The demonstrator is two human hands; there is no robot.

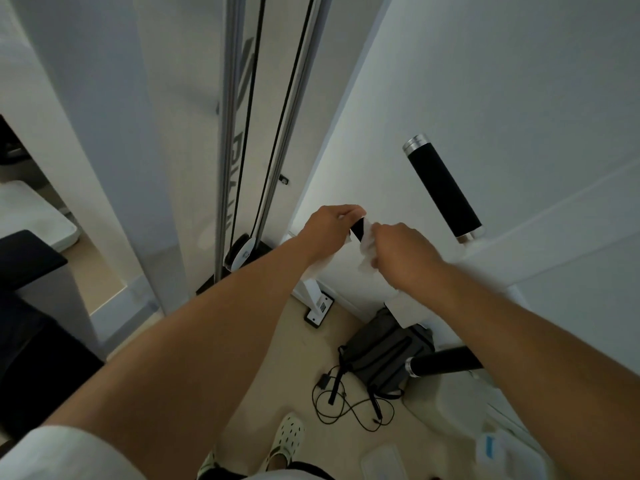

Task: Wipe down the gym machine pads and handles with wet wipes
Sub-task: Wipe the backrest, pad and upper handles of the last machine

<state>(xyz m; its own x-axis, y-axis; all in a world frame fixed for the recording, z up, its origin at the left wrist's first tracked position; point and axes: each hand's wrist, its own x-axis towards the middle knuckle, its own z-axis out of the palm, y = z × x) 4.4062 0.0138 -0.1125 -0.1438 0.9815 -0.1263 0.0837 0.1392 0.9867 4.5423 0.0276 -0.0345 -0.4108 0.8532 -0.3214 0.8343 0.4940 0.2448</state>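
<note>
A short black machine handle (359,229) shows between my two hands at mid-frame. My left hand (329,233) is closed around its far end, with a bit of white wipe under the fingers. My right hand (403,254) is closed on a crumpled white wet wipe (367,252) pressed against the handle's near side. Up to the right a longer black grip with a chrome cap (443,188) sticks out from the white machine frame (519,265). Another black grip (446,364) juts out lower down, below my right forearm.
Black cables (249,133) and chrome guide rods (227,150) run down the white tower to a pulley (242,252). On the beige floor lie a grey backpack (384,355), a tangled black cord (346,407) and a wipes pack (491,452). My white clog (287,439) stands below.
</note>
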